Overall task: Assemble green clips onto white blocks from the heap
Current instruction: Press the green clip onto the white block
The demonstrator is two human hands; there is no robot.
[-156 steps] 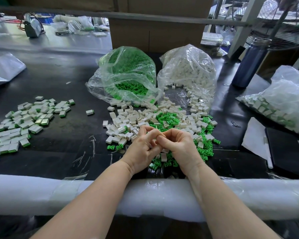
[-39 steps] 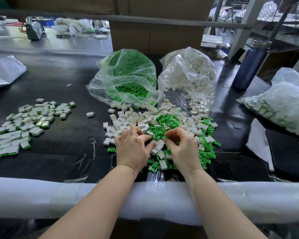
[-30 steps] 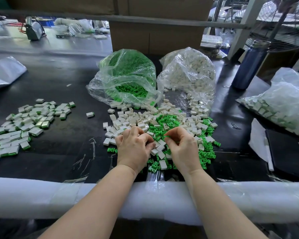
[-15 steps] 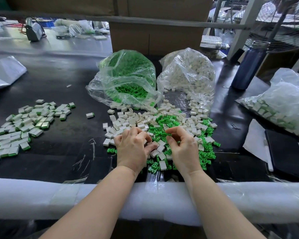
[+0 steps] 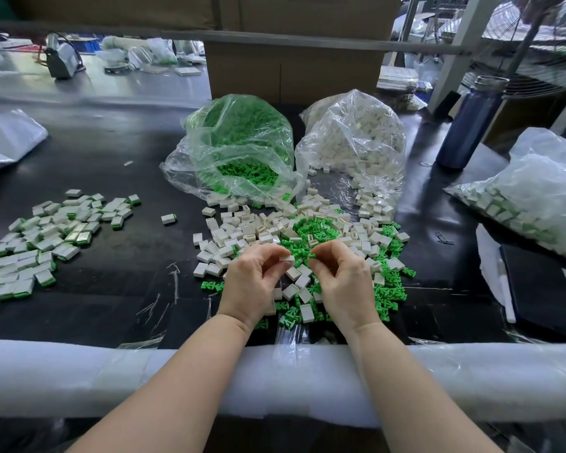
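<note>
White plastic shows at the fingertips of the left hand [image 5: 254,279]: its grip is pinched on a single white block [image 5: 286,258], thumb and forefinger curled round it, the rest of the fingers tucked under. The right hand [image 5: 342,279] holds a green clip [image 5: 312,256] the same way, in a tight fingertip pinch. Block and clip hover just above the near part of the heap [image 5: 294,243], close together but apart, their ends facing each other; this looks like lining up before the clip is pushed in. Holding both parts low over the heap probably keeps the reach for the next pair short.

Taking the heap as landmark: behind it to the left lies an open bag of green clips [image 5: 239,148], and behind it to the right an open bag of white blocks [image 5: 353,142], both mouths spilling towards the heap. Well to the left of it on the black surface [image 5: 111,282] lies a spread of finished pieces [image 5: 46,237], white with a green edge, and one stray piece [image 5: 169,218] sits between that spread and the heap. Far right of the heap rests a closed bag [image 5: 533,191] of what seem to be finished pieces, and behind right stands a dark blue bottle [image 5: 468,122]. Nearer than the heap, a white padded rail [image 5: 111,377] runs under both forearms. Nothing stands between the two parts; only the loose pieces crowded under the hands could get nudged.
</note>
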